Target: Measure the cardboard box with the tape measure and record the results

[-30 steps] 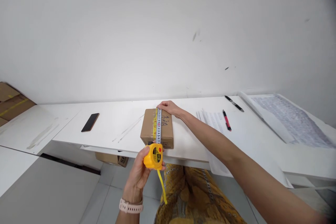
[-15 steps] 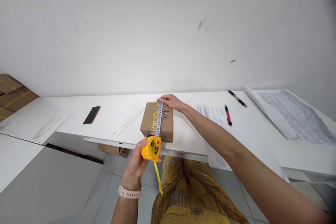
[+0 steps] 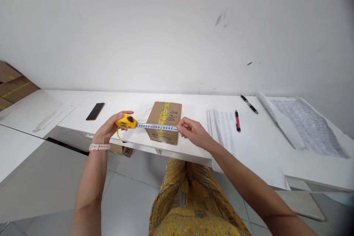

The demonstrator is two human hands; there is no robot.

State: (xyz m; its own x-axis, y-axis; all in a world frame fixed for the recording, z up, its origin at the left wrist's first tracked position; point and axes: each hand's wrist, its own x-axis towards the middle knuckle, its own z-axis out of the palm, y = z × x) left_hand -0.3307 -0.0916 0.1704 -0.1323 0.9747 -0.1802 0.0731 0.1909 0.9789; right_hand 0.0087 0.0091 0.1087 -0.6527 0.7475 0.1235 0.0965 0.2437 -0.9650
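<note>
A small cardboard box (image 3: pixel 167 112) with yellow tape and handwriting sits near the front edge of the white table (image 3: pixel 193 147). My left hand (image 3: pixel 110 127) grips a yellow tape measure (image 3: pixel 125 122) to the left of the box. Its blade (image 3: pixel 156 127) runs sideways across the box's near top edge. My right hand (image 3: pixel 192 131) pinches the blade's end at the box's right front corner.
A black phone (image 3: pixel 95 111) lies on the table to the left. Printed sheets (image 3: pixel 224 127), a red pen (image 3: pixel 237 120) and a black pen (image 3: pixel 249 104) lie to the right, with a large printed sheet (image 3: pixel 304 125) beyond. Cardboard boxes (image 3: pixel 12 86) stand at far left. Another box (image 3: pixel 123 150) sits under the table.
The tape ran front to back along the box top; now it lies crosswise. My left hand moved the case to the left, and my right hand came from the far edge to the near right corner.
</note>
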